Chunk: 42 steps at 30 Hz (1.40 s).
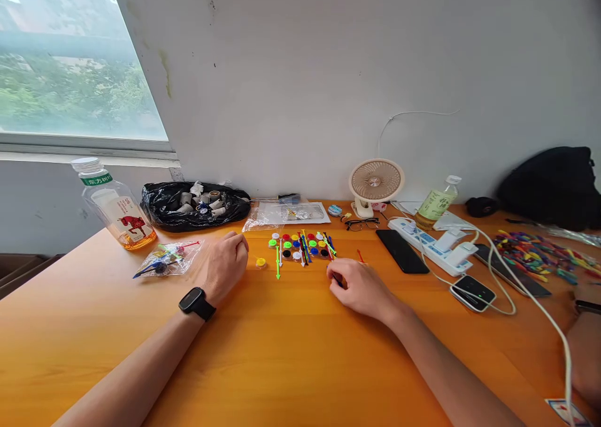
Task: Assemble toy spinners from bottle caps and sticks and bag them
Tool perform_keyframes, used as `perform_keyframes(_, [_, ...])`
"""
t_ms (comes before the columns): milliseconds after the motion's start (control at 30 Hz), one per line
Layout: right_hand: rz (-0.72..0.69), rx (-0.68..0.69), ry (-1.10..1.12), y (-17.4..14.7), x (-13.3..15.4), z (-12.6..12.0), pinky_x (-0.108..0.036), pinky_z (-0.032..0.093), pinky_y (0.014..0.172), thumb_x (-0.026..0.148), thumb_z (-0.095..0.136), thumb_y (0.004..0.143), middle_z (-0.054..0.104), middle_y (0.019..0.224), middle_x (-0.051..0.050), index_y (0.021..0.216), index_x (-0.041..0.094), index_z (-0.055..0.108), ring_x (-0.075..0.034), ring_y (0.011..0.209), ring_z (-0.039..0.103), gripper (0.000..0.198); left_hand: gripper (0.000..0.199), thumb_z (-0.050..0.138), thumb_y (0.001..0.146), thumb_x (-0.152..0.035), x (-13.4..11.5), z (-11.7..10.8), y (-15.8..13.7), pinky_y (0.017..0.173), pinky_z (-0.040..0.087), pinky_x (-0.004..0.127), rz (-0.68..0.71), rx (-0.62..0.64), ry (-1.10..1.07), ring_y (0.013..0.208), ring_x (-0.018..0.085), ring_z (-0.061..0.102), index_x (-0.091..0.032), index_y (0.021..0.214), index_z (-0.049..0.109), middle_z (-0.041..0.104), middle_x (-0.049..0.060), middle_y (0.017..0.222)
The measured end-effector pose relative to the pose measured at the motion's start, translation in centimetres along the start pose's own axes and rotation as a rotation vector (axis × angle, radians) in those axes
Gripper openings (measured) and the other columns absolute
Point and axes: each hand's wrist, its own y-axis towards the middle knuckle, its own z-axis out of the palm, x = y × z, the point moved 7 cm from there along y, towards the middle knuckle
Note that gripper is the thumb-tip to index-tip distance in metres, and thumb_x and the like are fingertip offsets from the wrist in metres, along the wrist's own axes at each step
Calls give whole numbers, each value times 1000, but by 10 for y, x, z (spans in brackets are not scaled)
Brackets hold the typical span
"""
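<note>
My left hand [224, 265], with a black watch [197, 303] on the wrist, rests on the table with fingers curled closed; its palm side is hidden. Beside it on the left lies a clear plastic bag [169, 259] of coloured plastic parts. My right hand [359, 286] pinches a small dark piece [337, 281], mostly covered by its fingers. Between the hands are rows of small round coloured pieces [287, 245] and several thin plastic arrows. A green arrow [278, 263] points toward me, and a yellow round piece [261, 263] sits apart. Behind my right hand a red arrow [360, 256] shows.
Along the wall stand a large bottle [119, 208], a black bag of scraps [195, 208], a fan [375, 183] and glasses [361, 223]. Rightward are a phone [402, 250], a power strip [432, 245] with cables, a coloured pile [535, 255] and another person's arm [585, 352].
</note>
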Motion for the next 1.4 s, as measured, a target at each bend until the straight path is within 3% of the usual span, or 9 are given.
perform_keyframes(167, [57,-55,-187,2,-19,-6,-30,36,72,7,54,90,70,92,-4,88,20,67,-20,85,62,19,28,43,85,-13,3,6,-2,64,36,32,-45,77,35,63,18,55,-22,59,53,61,3,65])
perform_keyframes(300, [46,-136,-236,2,-21,-12,-33,41,78,9,53,94,67,96,-8,89,20,70,-23,92,62,20,27,44,82,-13,-3,14,-6,62,35,31,-24,147,-67,61,18,56,-21,59,54,61,3,61])
perform_keyframes(433, [-69,-170,-2,1,-2,-10,-36,45,85,16,53,100,68,100,-8,98,22,70,-24,98,63,18,26,44,80,-12,-20,23,-16,62,38,29,13,218,-196,62,18,59,-20,60,58,64,3,64])
perform_keyframes(567, [-149,-69,236,-4,23,6,-36,47,87,26,60,101,70,103,-7,107,23,69,-23,97,64,11,27,45,80,-8,-46,30,-29,64,43,28,96,294,-307,66,17,62,-19,68,67,68,4,73])
perform_keyframes(700, [-136,15,361,-6,35,22,-34,48,82,32,65,100,71,99,-5,120,24,68,-22,91,64,23,30,45,80,-4,-64,33,-38,65,43,27,182,350,-382,70,16,61,-19,79,71,69,4,82])
perform_keyframes(833, [-89,5,477,-5,32,32,-32,49,80,34,66,99,71,95,-5,116,23,71,-21,88,65,21,30,46,86,-6,-69,32,-41,68,46,27,210,363,-457,76,17,63,-19,84,72,71,5,87])
perform_keyframes(1033, [23,13,765,0,24,45,-29,50,73,45,67,99,75,98,-5,117,22,70,-18,83,66,30,20,52,93,-16,-66,23,-37,68,49,27,130,268,-580,74,16,64,-18,85,70,70,4,81])
perform_keyframes(1167, [97,-49,985,4,17,42,-30,53,74,50,72,92,72,92,-5,101,21,71,-19,84,66,31,14,57,95,-22,-69,29,-39,72,54,27,114,319,-632,78,16,67,-18,95,71,73,5,87])
perform_keyframes(1400, [307,-44,1083,6,-1,50,-24,41,53,38,73,81,62,73,1,88,20,68,-13,61,54,21,23,57,99,-20,-84,42,-53,76,55,28,316,469,-430,83,17,68,-22,109,77,75,7,96])
